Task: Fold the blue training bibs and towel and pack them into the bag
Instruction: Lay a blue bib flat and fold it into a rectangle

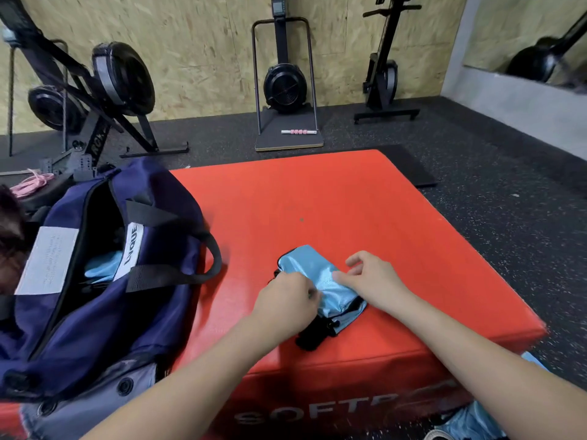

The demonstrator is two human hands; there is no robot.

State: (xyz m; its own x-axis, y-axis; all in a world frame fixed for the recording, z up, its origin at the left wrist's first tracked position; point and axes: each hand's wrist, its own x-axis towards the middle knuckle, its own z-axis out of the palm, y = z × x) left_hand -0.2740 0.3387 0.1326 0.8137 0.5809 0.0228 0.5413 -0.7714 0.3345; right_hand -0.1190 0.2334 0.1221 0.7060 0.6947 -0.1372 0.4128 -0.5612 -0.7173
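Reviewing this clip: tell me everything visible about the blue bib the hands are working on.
The blue bib is light blue, shiny mesh-like fabric with black trim, folded into a compact, slightly rumpled bundle. It lies on the red box near its front edge, angled from upper left to lower right, with black edging or straps spilling out at its lower end. The left hand pinches its left side; the right hand pinches the fabric from the right. It sits apart from the bag.
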